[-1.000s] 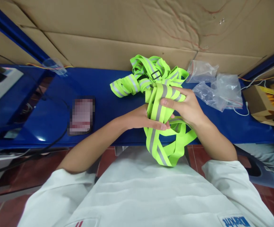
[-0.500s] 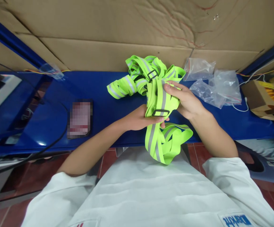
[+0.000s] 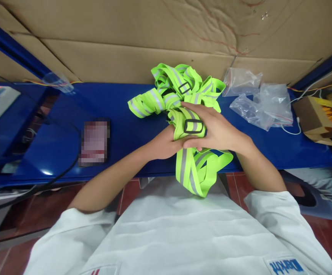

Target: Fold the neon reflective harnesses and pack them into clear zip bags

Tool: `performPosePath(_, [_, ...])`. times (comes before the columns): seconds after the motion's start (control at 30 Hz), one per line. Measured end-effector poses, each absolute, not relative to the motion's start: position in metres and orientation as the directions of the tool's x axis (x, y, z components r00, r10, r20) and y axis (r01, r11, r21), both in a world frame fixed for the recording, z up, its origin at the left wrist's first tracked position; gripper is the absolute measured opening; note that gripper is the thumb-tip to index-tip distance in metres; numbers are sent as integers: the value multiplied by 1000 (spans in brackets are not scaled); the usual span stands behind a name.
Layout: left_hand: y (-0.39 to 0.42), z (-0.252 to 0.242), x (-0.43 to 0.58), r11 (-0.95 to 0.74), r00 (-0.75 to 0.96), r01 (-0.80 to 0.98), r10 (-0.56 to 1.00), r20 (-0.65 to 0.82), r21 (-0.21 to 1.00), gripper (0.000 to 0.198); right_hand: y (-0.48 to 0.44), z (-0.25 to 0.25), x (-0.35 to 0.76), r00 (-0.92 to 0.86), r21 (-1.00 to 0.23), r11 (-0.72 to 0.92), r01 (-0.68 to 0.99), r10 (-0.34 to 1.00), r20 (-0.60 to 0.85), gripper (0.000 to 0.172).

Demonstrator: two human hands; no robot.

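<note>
A neon-green reflective strap [image 3: 196, 173] with grey stripes and a black buckle [image 3: 194, 126] hangs over the front edge of the blue table [image 3: 126, 126]. My left hand [image 3: 163, 144] grips the strap from underneath, fingers closed round it. My right hand [image 3: 216, 130] lies over the bundled strap from the right, fingers pressed on it beside the buckle. Behind my hands a heap of more green straps [image 3: 171, 91] rests on the table, and the held strap runs up into it.
Clear plastic bags [image 3: 257, 101] lie at the right of the table, with a small cardboard box [image 3: 317, 118] beyond them. A dark flat object [image 3: 94, 142] and a black cable [image 3: 57, 175] sit at the left. Cardboard sheets [image 3: 154, 38] line the back.
My right hand has swung left and down over the strap, folding it onto my left hand. The buckle has moved up slightly, and the hanging loop is shorter than a second ago.
</note>
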State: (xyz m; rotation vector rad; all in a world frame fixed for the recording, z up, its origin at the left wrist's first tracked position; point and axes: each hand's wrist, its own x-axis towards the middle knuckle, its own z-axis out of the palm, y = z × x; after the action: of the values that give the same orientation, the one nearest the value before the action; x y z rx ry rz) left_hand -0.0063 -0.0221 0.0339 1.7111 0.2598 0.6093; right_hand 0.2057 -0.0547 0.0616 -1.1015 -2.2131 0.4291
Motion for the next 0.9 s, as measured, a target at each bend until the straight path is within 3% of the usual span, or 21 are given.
performPosePath(0.07, [-20,33,-6,-237,828,-170,491,269,956,37,-56,61,204,-432,-526,572,629,820,375,93])
performPosePath(0.2, [-18,30,-4,-81,821,-170,539,187,982,24,-56,58,199,-364,-531,542,651,837,408,70])
performPosePath(0.33, [-18,28,-1,172,822,-105,569,-12,979,36,-56,58,198,-280,-538,521,663,838,468,59])
performPosePath(0.43, [-22,29,-3,272,839,-13,527,-138,962,46,-57,61,198,-189,-566,486,666,844,503,58])
performPosePath(0.63, [-25,28,-5,292,835,-183,550,-8,939,62,-58,67,204,-46,-626,419,658,852,522,60])
performPosePath(0.7, [-19,28,-5,211,778,-212,627,34,954,59,-54,69,209,9,-610,442,658,805,593,60])
performPosePath(0.83, [-13,33,-7,-270,582,-219,735,347,938,45,-44,70,220,73,-596,484,641,734,675,64])
performPosePath(0.9, [-15,38,-7,-396,527,-201,727,439,896,42,-41,68,224,52,-583,483,653,739,671,66])
